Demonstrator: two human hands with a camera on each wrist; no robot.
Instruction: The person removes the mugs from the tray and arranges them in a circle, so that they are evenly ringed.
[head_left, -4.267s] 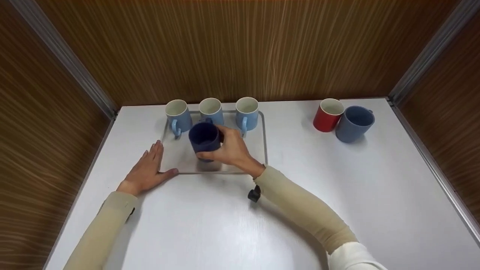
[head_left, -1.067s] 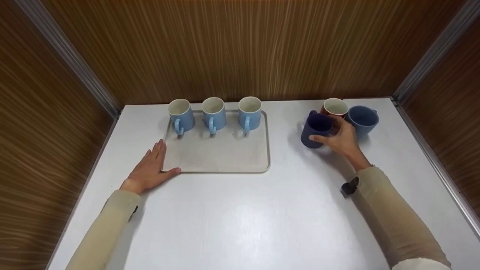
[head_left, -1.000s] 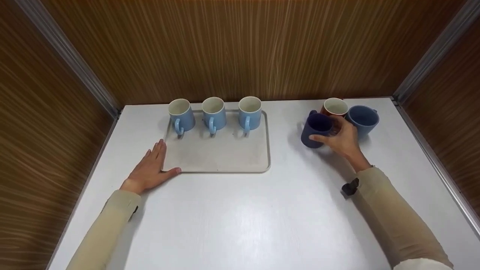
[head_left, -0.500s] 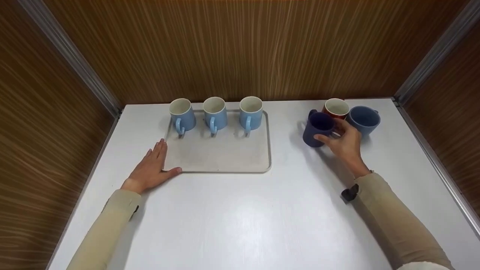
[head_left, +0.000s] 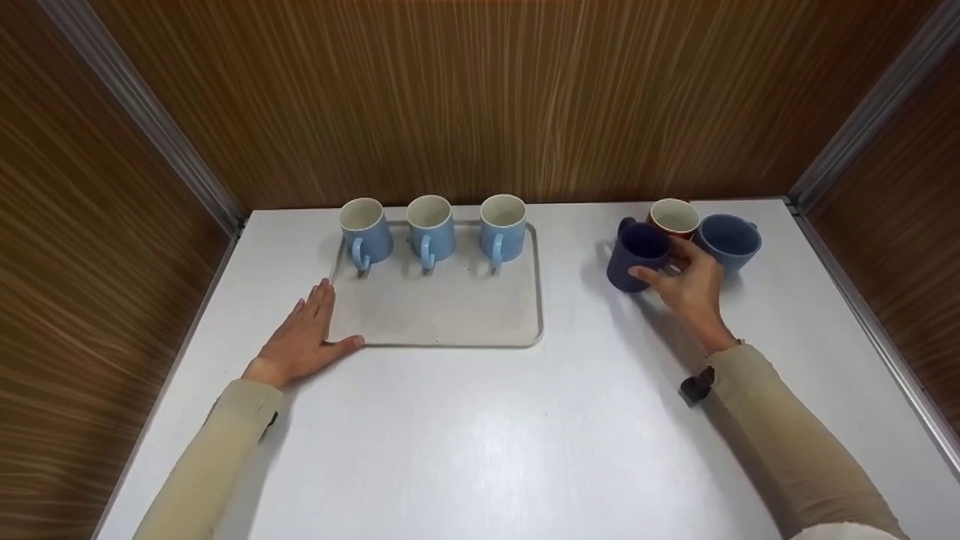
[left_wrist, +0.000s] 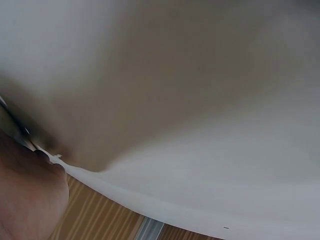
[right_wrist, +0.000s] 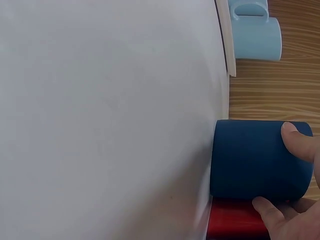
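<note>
Left hand (head_left: 300, 339) flat at tray (head_left: 442, 315), right hand (head_left: 690, 291) gripping navy mug (head_left: 628, 264)

Left hand (head_left: 298, 341) flat toward the left edge of the surface (head_left: 480, 442), right hand (head_left: 691, 289) gripping near the far right corner, some fingers maybe hidden

No legible lettering or numbers, the left wrist view perhaps too blurred.

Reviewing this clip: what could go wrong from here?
The right hand has fingers between the navy mug and the red mug; withdrawing them could nudge either.
The grey-blue mug sits close beside the red one, so a bump might carry over.
The left hand rests at the tray's corner; a push might jostle the light blue mugs.
</note>
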